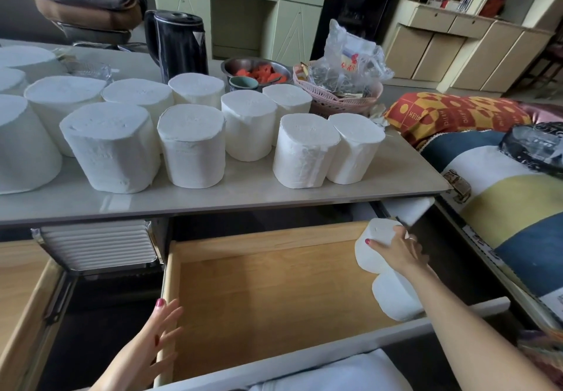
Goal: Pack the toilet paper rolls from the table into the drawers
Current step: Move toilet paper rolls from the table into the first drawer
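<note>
Down at the bottom of the head view, the right hand [400,253] lies with fingers spread over the top of a toilet paper roll [376,247] at the far right corner of the open wooden drawer [268,299], gripping it from above. A second roll [396,299] sits just beside it, nearer the person, against the drawer's right end and partly hidden by the forearm. The rest of the drawer's wooden floor is bare. The left hand [155,332] is open, fingers loosely fanned, holding nothing; it hovers at the drawer's left wall, and I cannot tell whether it touches the wood. Another drawer [21,293] is pulled out at the far left, only its edge in sight. Above the drawers, the pale surface [243,189] carries many upright white rolls, among them a touching pair [329,150] near the right end, two single rolls [192,146] and [109,150] along the front, and more behind and to the left. Further back stand a black kettle [178,43], a metal bowl [256,70] with red pieces in it, a small green cup [243,82], and a pink basket [338,95] with a crumpled plastic bag [350,52] rising from it. To the right lies a striped cushion [502,195] with a red and yellow patterned pillow [457,113] behind it.
</note>
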